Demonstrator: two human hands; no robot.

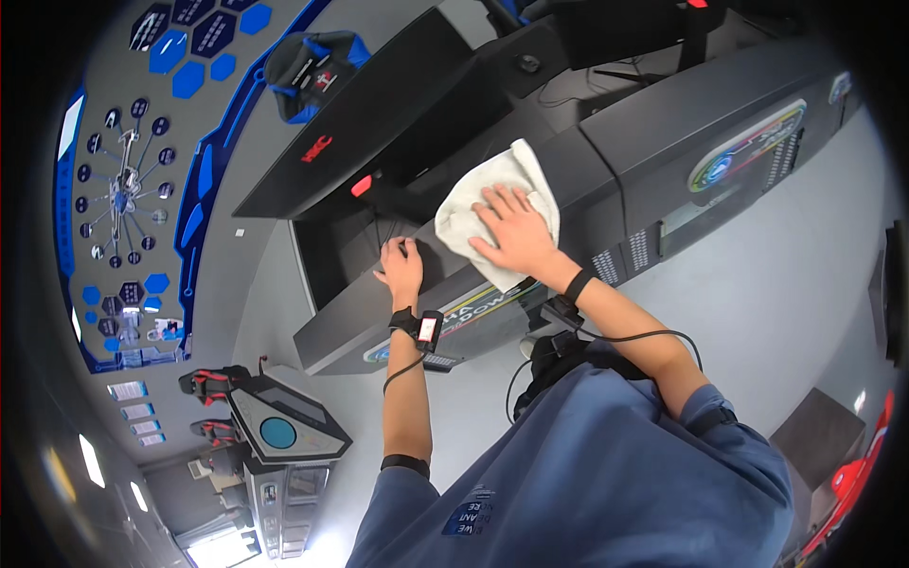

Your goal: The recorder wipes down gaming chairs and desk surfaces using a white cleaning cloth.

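My right hand (515, 231) lies spread flat on a white cloth (461, 202), pressing it onto the top ledge of a dark grey desk (582, 170). The cloth hangs a little over the ledge's front edge. To its left, my left hand (403, 266) rests on the same ledge with its fingers bent over a small dark thing, perhaps a computer mouse; whether it grips this cannot be told. Behind both hands stands a large black HKC monitor (355, 121), its back towards me.
A second monitor (632, 28) and loose cables (554, 96) are farther back on the desk. Beyond the monitor is a black and blue gaming chair (312, 78). A cable (660, 332) runs from my right wrist. Another desk (284, 419) stands at lower left.
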